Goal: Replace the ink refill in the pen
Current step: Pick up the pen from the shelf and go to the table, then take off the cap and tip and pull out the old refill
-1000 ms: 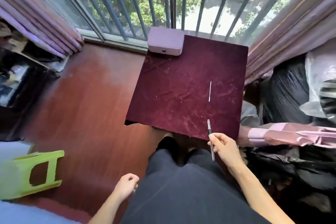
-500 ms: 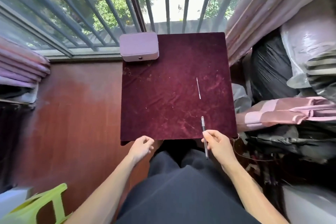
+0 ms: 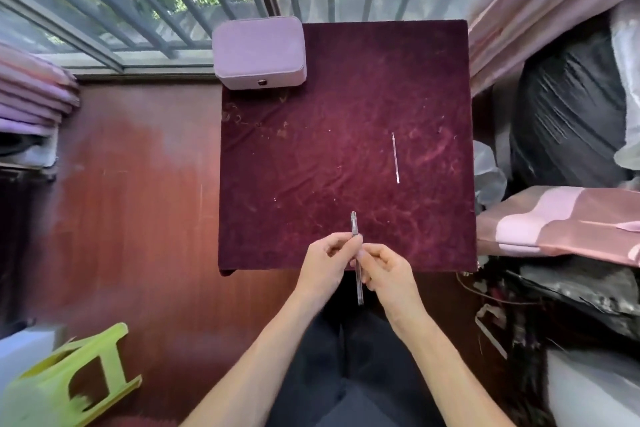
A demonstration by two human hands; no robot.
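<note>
Now the left grip point(image 3: 325, 262) has come across to join the right grip point(image 3: 388, 272), both clamped on the pen point(image 3: 359, 285), likely to unscrew it; the spare refill point(image 3: 395, 158) lies on the tabletop point(image 3: 311, 149) beyond the right grip

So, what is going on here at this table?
A person sits at a table covered with a dark red cloth and holds a pen over its near edge. The left grip pinches the pen near its upper part, and the right grip holds it just below. The pen looks whole, not yet opened. A thin refill lies apart on the cloth, farther to the right. A closed pink box sits at the far left corner.
</note>
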